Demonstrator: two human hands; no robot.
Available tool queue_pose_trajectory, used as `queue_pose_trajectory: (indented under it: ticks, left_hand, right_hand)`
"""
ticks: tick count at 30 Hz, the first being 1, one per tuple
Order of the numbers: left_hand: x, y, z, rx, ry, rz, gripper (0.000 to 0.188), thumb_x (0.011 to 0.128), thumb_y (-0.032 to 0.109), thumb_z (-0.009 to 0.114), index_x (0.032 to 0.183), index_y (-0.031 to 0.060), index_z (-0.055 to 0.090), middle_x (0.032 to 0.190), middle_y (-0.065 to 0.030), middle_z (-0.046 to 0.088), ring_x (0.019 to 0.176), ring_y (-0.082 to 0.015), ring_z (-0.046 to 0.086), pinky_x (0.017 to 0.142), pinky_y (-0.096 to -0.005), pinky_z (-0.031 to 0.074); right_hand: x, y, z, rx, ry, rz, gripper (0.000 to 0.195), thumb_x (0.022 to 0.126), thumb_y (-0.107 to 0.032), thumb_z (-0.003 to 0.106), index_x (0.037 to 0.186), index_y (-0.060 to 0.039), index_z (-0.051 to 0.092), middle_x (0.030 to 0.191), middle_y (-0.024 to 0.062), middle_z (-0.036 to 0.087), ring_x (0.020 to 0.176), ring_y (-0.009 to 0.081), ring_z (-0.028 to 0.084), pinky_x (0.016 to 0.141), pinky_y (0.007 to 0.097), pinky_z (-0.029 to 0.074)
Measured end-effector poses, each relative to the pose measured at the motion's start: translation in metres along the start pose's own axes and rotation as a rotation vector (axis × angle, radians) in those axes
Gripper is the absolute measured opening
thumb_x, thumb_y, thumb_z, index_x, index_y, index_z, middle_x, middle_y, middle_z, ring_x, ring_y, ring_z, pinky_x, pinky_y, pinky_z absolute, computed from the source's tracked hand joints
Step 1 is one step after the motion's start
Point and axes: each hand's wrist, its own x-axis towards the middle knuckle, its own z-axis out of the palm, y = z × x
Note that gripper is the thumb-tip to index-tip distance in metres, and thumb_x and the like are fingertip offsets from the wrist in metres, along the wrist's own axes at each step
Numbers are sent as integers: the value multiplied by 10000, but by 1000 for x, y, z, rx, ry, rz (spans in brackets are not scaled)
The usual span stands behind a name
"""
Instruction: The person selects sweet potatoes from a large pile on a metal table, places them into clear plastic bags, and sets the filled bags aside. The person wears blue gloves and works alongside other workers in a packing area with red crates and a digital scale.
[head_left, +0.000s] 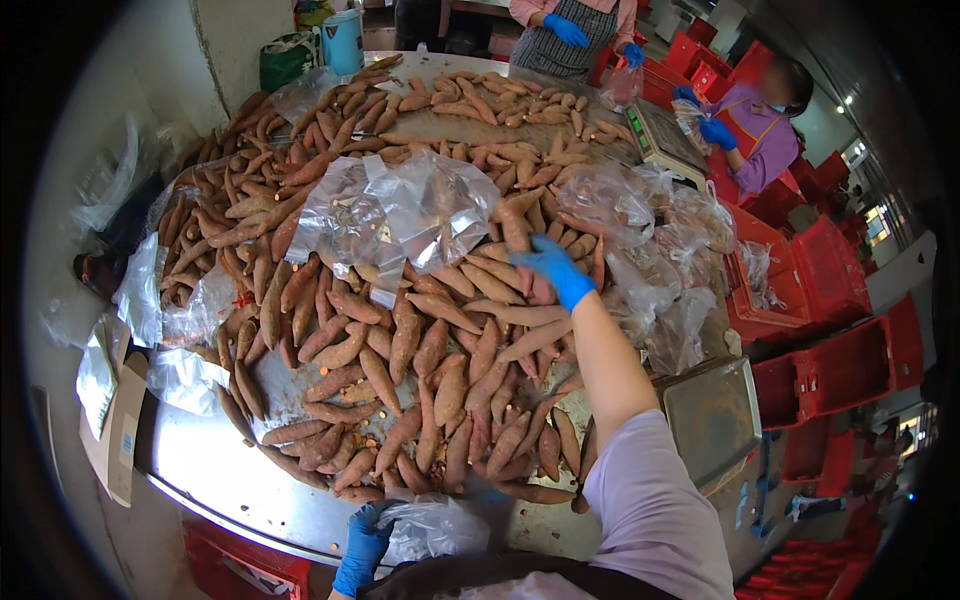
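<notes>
Heaps of sweet potatoes (405, 337) cover much of a metal table (217, 465). My right hand (551, 266), in a blue glove, reaches over the pile with its fingers at some sweet potatoes right of the middle; whether it grips one cannot be told. At the near table edge my left hand (365, 536), also blue-gloved, holds a clear plastic bag (439, 525). Flat clear bags (435, 202) lie on the heap beyond my right hand. Filled clear bags (667, 255) stand together at the right side.
A green-display scale (664, 139) stands at the far right, and a bare metal scale platform (712, 420) nearer on the right. Red crates (844, 367) line the right side. Two co-workers in blue gloves handle bags across the table. An opened cardboard box (112, 420) is at the left.
</notes>
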Motion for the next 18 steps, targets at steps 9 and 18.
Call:
queue_pose_trajectory:
  ticks: [9,18]
  left_hand:
    - [-14,4,-8,-67,6,-39,235,734,-8,542,954,7,621,855,-121,637,764,-213,603,713,-294,462]
    - [-24,33,0,-81,-50,4,299,714,-58,539,985,35,623,920,-128,627,850,-232,596,776,-303,452]
  right_hand:
    - [-144,-24,105,-437,-44,-465,424,738,-310,668,1122,-154,581,1244,146,450,1067,262,467,921,384,365]
    - [-71,13,-59,-425,643,-27,299,827,-108,547,1084,32,483,1072,145,522,916,207,517,800,314,429]
